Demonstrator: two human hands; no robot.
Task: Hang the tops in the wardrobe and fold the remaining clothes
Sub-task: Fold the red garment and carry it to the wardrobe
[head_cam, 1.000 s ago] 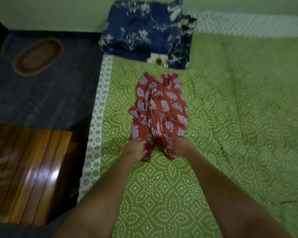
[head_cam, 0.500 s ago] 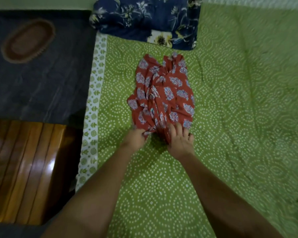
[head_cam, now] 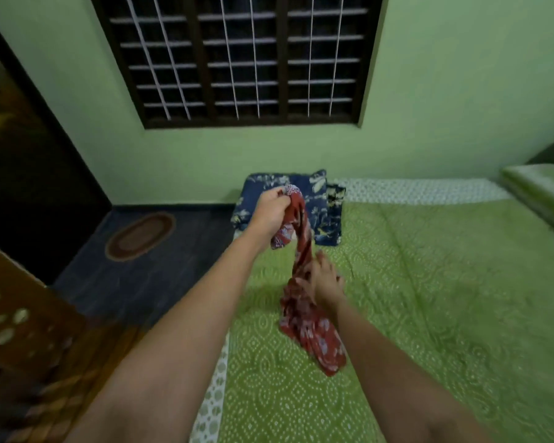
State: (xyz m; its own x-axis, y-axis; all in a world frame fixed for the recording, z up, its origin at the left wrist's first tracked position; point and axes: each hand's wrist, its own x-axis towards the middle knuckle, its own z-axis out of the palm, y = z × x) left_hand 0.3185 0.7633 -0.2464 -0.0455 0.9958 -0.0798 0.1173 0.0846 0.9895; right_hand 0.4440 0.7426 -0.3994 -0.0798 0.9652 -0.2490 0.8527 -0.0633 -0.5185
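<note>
Red garment [head_cam: 304, 311] gripped by left hand [head_cam: 271, 214] & right hand [head_cam: 325, 281] above bed [head_cam: 429, 298].

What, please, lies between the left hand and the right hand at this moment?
In the head view, only the red printed garment spans that gap: the left hand grips its top end, and it hangs down past the right hand, which holds it lower, above the green bedspread.

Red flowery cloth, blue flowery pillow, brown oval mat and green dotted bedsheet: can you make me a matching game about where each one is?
Things:
1. red flowery cloth
2. blue flowery pillow
3. brown oval mat
4. green dotted bedsheet

Places:
A. on the dark floor
B. spread over the bed
C. held up in both hands
D. by the wall, on the bed's corner

Pairs: 1-C, 2-D, 3-A, 4-B
</note>
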